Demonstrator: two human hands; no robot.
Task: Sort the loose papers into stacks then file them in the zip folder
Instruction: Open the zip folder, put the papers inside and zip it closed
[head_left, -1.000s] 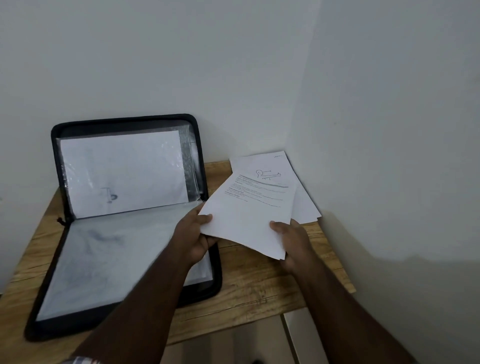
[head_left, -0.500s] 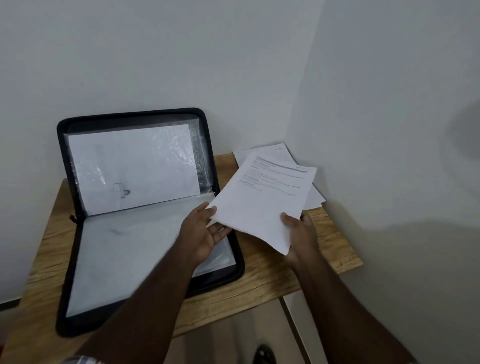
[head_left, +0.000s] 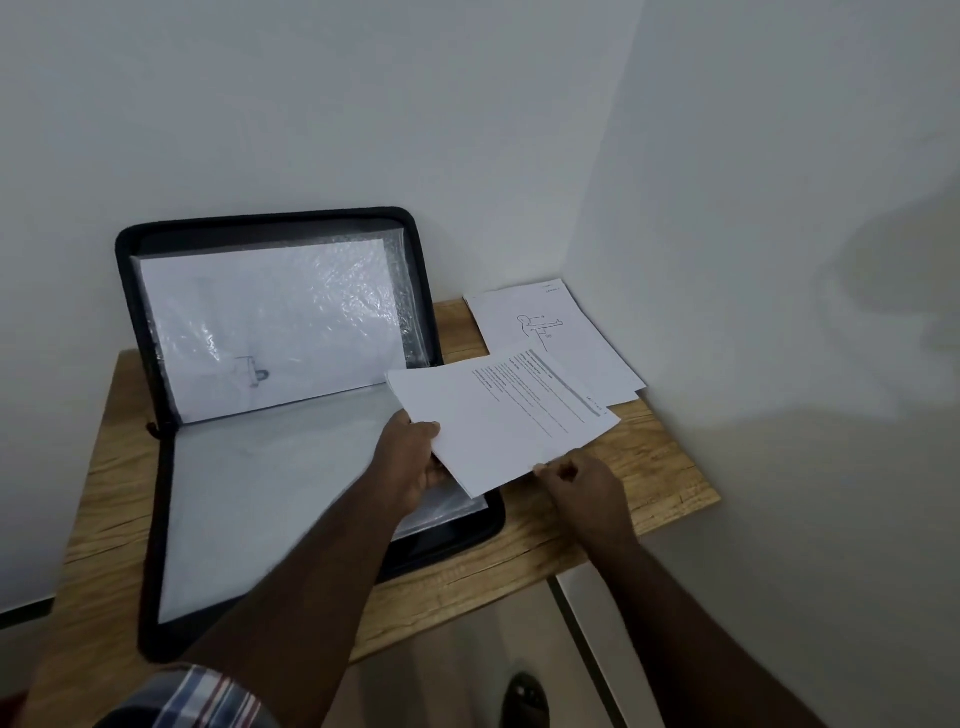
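A black zip folder (head_left: 136, 364) lies open on the wooden table (head_left: 654, 467), its lid leaning against the back wall. Clear plastic sleeves fill it; the upright sleeve holds a sheet with a small drawing (head_left: 270, 332). A thin stack of printed text pages (head_left: 509, 415) hovers over the folder's right edge. My left hand (head_left: 410, 457) grips its left edge, thumb on top. My right hand (head_left: 582, 483) pinches the stack's near corner. A second stack of papers (head_left: 566, 332), topped by a line drawing of a figure, lies flat in the table's far right corner.
White walls close in behind the table and along its right side. The table's front edge runs below the folder, with tiled floor and a dark shoe (head_left: 524, 699) beneath.
The text pages have turned and moved left, now lying over the folder's right edge and uncovering the drawing stack. My left hand shifted from under the pages to gripping their edge.
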